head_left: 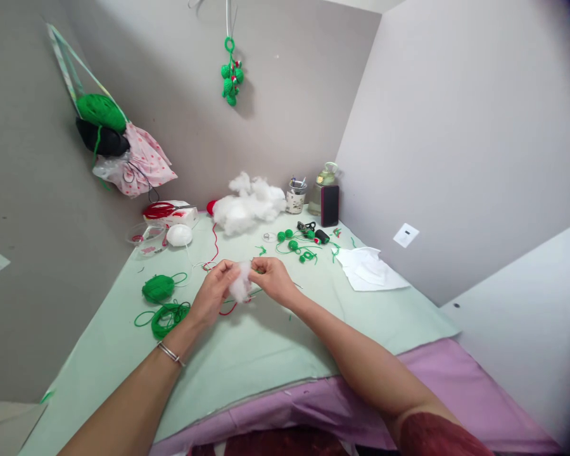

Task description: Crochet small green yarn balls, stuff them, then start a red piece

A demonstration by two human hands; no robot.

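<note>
Both my hands meet over the middle of a pale green cloth (266, 342). My left hand (213, 292) and my right hand (272, 278) pinch a small tuft of white stuffing (240, 286) between their closed fingers. A thin crochet hook or needle lies just under my right hand, with red yarn (215, 244) trailing beneath the tuft. A silver bangle (170, 353) sits on my left wrist.
Green yarn ball (158, 288) and loose green yarn (167, 316) lie left of my hands. A big pile of white stuffing (247, 206), small green crocheted pieces (294, 244), a pen cup (295, 197), a dark phone (329, 205) and white paper (365, 267) lie beyond. A bag (118, 142) hangs on the left wall.
</note>
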